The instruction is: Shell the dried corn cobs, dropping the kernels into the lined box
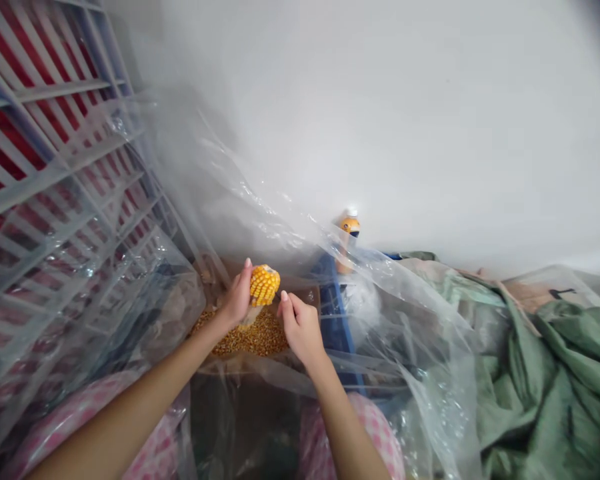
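At the lower middle of the frame, the left hand (pixel 237 300) is clenched around a corn cob (pixel 264 285), which stands tilted, with its upper end leaning right. The right hand's fingers (pixel 286 308) are pinched together just beside the cob, on its right side; I cannot tell if they grasp something. Under them lie loose corn kernels (pixel 250 337). Farther out are a clear plastic sheet (pixel 405 320) and, at right, a green tarp (pixel 530 373).

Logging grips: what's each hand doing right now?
Left hand: closed, holding a corn cob.
Right hand: pinched beside the corn cob; cannot tell whether it holds anything.
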`<state>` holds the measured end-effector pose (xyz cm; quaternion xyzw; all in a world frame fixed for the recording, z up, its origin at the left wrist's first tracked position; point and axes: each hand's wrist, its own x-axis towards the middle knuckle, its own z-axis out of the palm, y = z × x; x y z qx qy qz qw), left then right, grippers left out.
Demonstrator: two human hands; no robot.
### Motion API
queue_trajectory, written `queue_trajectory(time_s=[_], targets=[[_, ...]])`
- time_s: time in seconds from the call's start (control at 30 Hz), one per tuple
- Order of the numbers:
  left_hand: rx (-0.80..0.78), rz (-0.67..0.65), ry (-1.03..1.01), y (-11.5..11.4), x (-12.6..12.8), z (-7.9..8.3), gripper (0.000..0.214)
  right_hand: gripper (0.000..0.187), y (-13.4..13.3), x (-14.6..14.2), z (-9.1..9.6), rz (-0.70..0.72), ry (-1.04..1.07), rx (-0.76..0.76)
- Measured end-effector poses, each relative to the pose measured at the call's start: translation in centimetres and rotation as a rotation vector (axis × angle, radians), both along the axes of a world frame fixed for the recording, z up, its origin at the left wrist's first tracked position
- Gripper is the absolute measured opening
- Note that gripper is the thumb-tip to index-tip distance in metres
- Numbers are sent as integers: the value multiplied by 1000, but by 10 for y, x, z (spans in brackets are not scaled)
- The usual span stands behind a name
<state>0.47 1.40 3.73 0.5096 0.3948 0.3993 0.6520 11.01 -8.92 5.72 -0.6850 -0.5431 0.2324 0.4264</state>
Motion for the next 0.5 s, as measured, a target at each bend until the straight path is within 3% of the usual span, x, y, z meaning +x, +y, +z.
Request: queue_trajectory(time_s=[0.17, 0.3, 0.4, 0.5], targets=[[-404, -97, -63, -4, 3, 9, 60, 41, 1, -2, -7, -26, -88, 48], [-722, -305, 24, -11, 0, 21, 62, 42, 4, 1, -4, 5, -50, 74], [-817, -342, 33, -15, -1, 22, 61, 45, 6, 6, 1, -21, 21, 47], [-809, -246, -10, -10, -1, 20, 61, 45, 7, 11, 4, -59, 53, 31]])
